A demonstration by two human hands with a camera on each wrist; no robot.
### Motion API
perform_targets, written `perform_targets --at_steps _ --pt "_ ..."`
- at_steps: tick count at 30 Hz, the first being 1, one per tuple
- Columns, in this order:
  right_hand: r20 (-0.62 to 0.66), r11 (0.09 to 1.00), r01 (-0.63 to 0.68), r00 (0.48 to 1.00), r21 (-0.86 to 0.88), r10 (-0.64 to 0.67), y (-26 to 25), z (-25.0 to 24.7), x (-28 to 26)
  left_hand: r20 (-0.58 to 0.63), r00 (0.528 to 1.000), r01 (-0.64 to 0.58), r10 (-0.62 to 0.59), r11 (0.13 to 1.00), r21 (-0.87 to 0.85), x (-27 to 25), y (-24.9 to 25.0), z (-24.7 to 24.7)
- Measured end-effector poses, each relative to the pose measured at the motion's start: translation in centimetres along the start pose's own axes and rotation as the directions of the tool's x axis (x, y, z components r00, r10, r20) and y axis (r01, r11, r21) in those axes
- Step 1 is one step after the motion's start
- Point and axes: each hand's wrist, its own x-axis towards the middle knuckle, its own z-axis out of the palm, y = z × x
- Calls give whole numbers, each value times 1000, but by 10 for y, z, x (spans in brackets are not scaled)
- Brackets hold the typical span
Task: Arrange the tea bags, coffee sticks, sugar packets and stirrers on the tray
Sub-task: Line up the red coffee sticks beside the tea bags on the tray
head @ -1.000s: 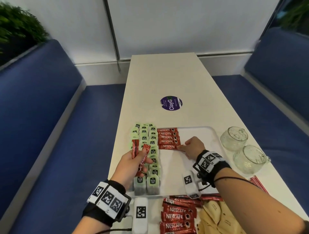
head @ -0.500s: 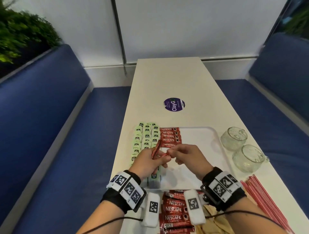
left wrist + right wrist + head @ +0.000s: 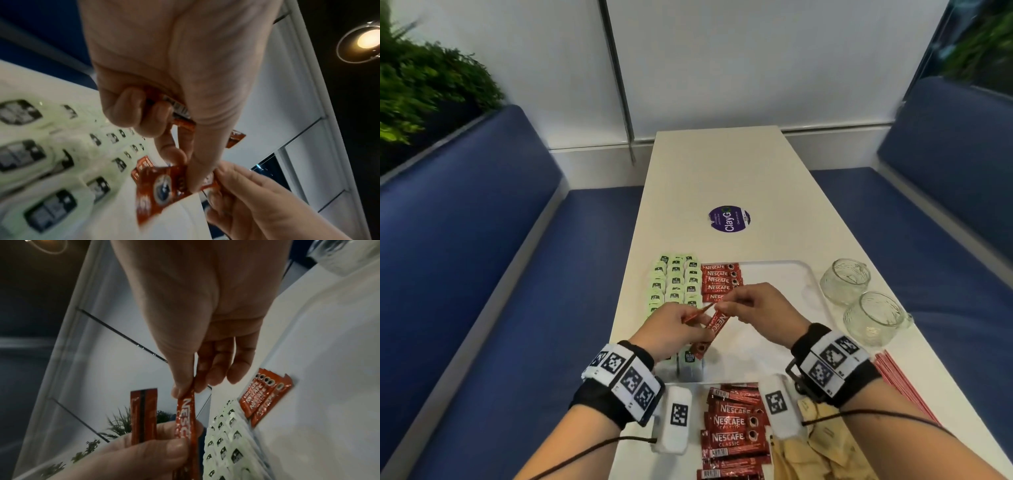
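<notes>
My left hand (image 3: 671, 329) grips two coffee sticks (image 3: 714, 323); my right hand (image 3: 756, 308) pinches the top end of one, above the tray (image 3: 784, 265). The tray holds five laid coffee sticks (image 3: 720, 279) beside rows of tea bags (image 3: 676, 281) (too many to count). Two glass cups (image 3: 859, 298) stand right.

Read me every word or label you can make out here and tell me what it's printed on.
"ClayG": round purple sticker on the table; its small print is unreadable.
"NESCAFE CLASSIC": loose coffee sticks near the tray.
"NESCAFE": coffee sticks on the tray.
Tea bag labels: too small to read.
</notes>
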Motion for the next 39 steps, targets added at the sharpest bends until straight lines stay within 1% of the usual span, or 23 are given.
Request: perform_targets --at_steps 2,3,5,6,8,9,10,12,13,15,18,19,21,23,25,27,30,34,37,39 --pt "-25 1000 26 999 8 -26 -6 0 5 -35 999 -3 3 1000 21 2 4 7" --pt "-66 999 26 998 46 -23 -7 1 8 -71 997 -3 2 1000 -24 4 5 10" --pt "-115 991 -27 992 135 42 -6 4 7 -151 987 15 -49 975 -220 4 8 18" --pt "-96 985 -75 991 157 91 -4 5 5 -166 980 42 -106 936 -351 5 7 21" --pt "-18 966 -160 986 204 167 1 6 -2 -157 965 78 -210 802 -593 9 2 26" --pt "7 945 -188 981 268 193 4 7 -5 -149 960 79 -235 742 -666 10 1 27" --pt "14 912 -205 977 354 214 7 8 -7 -145 958 77 -246 711 -699 12 -1 28" --pt "3 850 -216 970 480 245 12 8 -10 -133 958 88 -255 699 -710 14 -1 31" --pt "0 837 -221 967 501 256 14 8 -9 -134 958 89 -255 704 -705 14 -1 31" --pt "-2 838 -245 960 487 282 19 4 -8 -172 949 75 -266 716 -694 14 -1 29" --pt "-19 864 -325 933 384 360 32 -13 -4 -259 919 21 -296 695 -718 15 -3 15" --pt "-17 874 -362 922 326 388 38 -20 -2 -274 913 23 -302 708 -706 16 -4 8" --pt "2 885 -431 899 177 437 51 -29 5 -305 900 55 -312 775 -630 19 -7 -2" --pt "-5 874 -484 875 41 485 63 -30 14 -367 881 58 -299 838 -542 23 -11 -7" --pt "-40 860 -511 859 -4 510 68 -27 26 -421 870 24 -257 875 -484 25 -14 -7" --pt "-90 855 -519 851 15 518 69 -21 37 -456 863 -21 -215 888 -459 25 -16 -7" --pt "-158 857 -512 843 57 514 70 -15 51 -448 875 -44 -183 893 -449 25 -22 -6" --pt "-165 859 -512 845 21 508 73 -10 62 -411 889 -10 -200 890 -456 25 -29 -11" --pt "-174 861 -509 848 -5 501 75 -10 66 -389 900 -20 -196 874 -486 22 -29 -12" --pt "-184 857 -515 843 -4 505 75 -11 66 -380 908 -25 -178 880 -474 21 -27 -13"
